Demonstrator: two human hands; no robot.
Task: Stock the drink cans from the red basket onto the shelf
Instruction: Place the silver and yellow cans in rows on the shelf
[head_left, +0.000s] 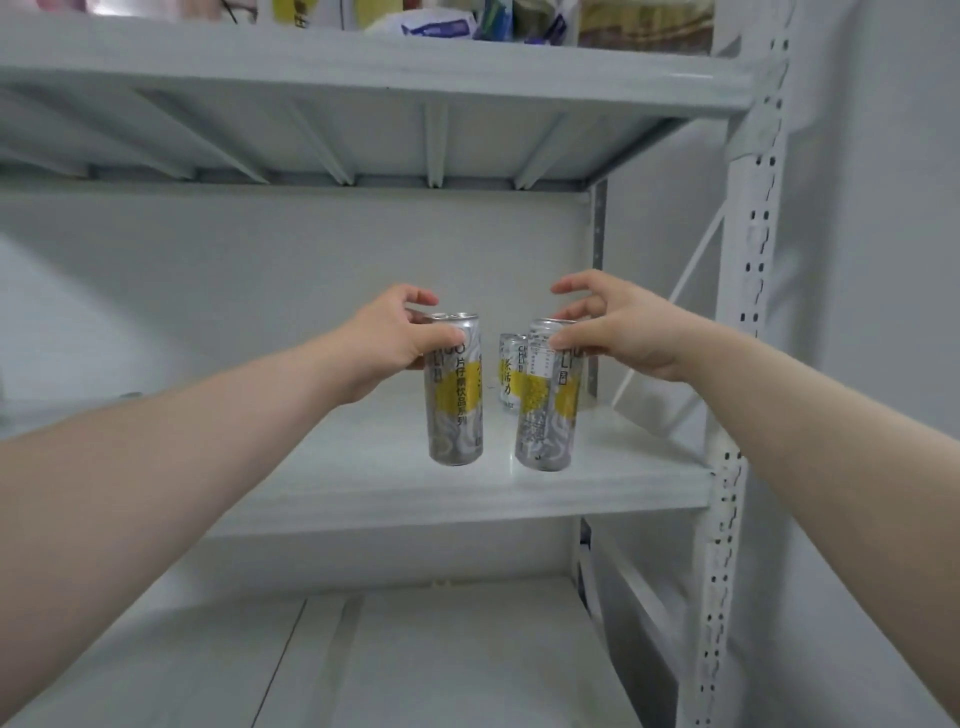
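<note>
The drink cans are tall and slim, silver-grey with a pale swirling pattern, a large yellow disc on the side and columns of dark printed characters, and each has a plain metal top. The person's left hand (384, 343) grips the left can (455, 400) near its rim, thumb and fingers curled round the upper wall, with one finger arched above the lid. The right hand (621, 332) pinches the right can (545, 410) at its top. Its thumb is pressed to the near side, other fingers reach behind the rim, and the forefinger is lifted clear. Both cans are upright, close beside each other but apart, over the right half of the middle shelf (337, 467). It cannot be told whether their bases touch the board. Behind them, in the gap between the two, a third can (510, 374) of the same design stands on the shelf near the back wall. The white metal rack has a perforated upright (727, 493) at its right side. The upper shelf (363, 73) carries soft packets, among them a white bag with blue print (436, 23) and a brownish pack (644, 26) at the right end. A lower shelf (441, 665) lies beneath.
</note>
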